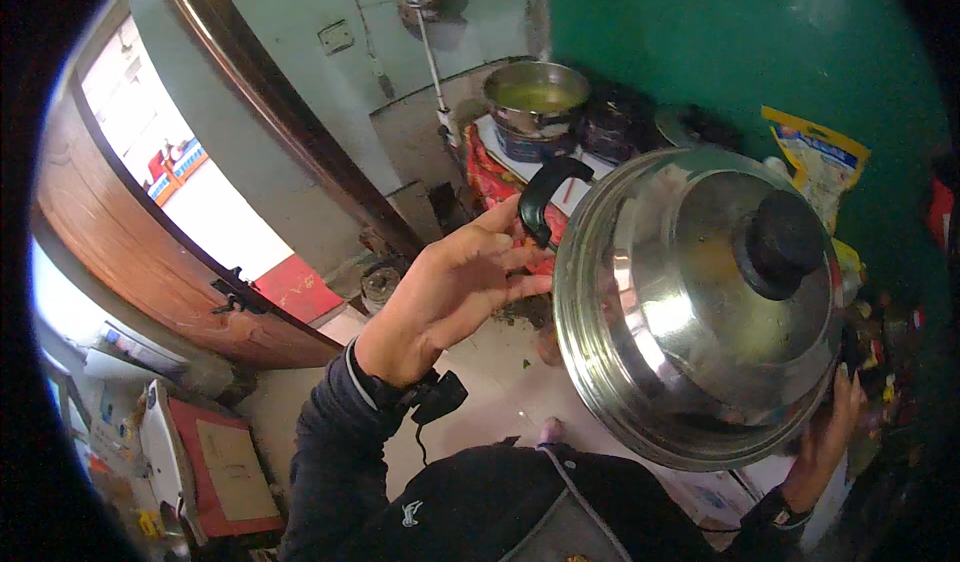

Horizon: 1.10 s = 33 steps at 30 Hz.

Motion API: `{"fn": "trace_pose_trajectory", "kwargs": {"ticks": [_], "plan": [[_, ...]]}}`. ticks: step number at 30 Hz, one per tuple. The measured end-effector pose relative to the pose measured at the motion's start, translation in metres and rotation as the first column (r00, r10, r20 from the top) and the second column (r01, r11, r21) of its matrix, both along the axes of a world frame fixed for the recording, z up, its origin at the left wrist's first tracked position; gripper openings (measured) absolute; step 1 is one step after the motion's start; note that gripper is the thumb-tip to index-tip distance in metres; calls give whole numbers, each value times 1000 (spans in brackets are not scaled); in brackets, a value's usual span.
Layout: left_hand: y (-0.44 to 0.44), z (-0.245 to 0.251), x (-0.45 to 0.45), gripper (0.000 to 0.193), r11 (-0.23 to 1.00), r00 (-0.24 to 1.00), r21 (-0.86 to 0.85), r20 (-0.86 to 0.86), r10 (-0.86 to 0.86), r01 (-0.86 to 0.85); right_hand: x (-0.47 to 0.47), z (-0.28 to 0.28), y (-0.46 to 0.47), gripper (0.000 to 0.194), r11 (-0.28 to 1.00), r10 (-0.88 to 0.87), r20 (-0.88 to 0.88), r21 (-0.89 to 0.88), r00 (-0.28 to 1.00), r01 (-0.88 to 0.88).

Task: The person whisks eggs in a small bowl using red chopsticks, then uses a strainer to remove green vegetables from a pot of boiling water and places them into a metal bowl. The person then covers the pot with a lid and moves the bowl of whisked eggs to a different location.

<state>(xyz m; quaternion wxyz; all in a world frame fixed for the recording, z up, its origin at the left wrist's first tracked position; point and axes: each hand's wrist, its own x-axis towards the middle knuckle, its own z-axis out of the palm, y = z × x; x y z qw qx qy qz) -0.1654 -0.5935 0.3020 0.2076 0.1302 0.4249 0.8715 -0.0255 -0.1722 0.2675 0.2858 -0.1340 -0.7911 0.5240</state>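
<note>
A wide steel pot with a domed steel lid and black lid knob fills the centre right, raised before my body and tilted. My left hand is at its left side, with fingers at the black side handle and fingertips against the rim; how firmly it holds is unclear. On the far right side, my right hand grips the pot near its other handle, partly hidden by the pot. Behind it, an open steel pot with yellowish-green liquid stands on what looks like a stove.
A yellow and blue plastic packet stands by the green wall. Red patterned cloth hangs beneath the stove area. At left are an open wooden door and a red-edged board. A bare foot shows on the tiled floor.
</note>
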Motion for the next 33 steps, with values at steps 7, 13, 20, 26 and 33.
{"fn": "trace_pose_trajectory", "kwargs": {"ticks": [7, 13, 20, 26, 33], "plan": [[-76, -7, -58, 59, 995, 995, 38, 41, 94, -96, -107, 16, -52, 48, 850, 181, 41, -510, 983, -135], [-159, -21, -155, 57, 998, 997, 16, 45, 57, -57, -182, 6, -144, 48, 844, 98, -60, -525, 993, -115], [-202, -25, -289, 50, 999, 998, 35, 57, -14, 12, -264, 7, -203, 42, 845, 159, -1, -518, 987, -136], [-198, -25, -384, 27, 998, 999, 64, 51, -7, 3, -349, 24, -210, 36, 848, 300, -14, -454, 954, -274], [-205, -28, -498, 12, 987, 996, 138, 47, 72, -78, -483, 28, -204, 31, 817, 358, 61, -504, 932, -281]]}}
